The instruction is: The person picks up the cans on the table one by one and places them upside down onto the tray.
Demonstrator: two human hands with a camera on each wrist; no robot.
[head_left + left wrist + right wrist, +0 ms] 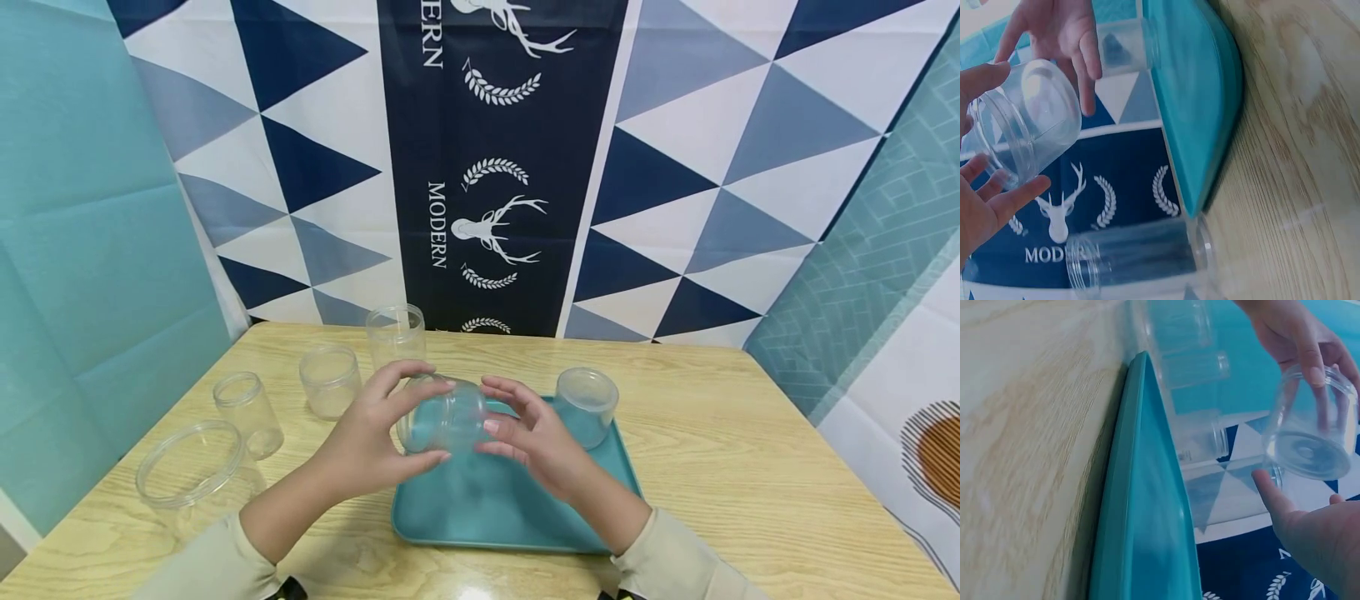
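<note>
The left hand grasps a clear jar, thumb below and fingers over it; the jar lies on its side in the air, mouth toward that hand, base toward the other. The right hand is at the base end, fingers loosely bent and released; whether its fingertips touch the jar, I cannot tell. Under both hands lies a blue-green tray on the wooden bench. Left of the left hand stand a wide jar, nearest the body, then a narrow jar and a short jar. Just beyond the right hand, a squat jar stands on the tray. Beyond the left hand is a tall jar, and farther off hangs a patterned cloth.
</note>
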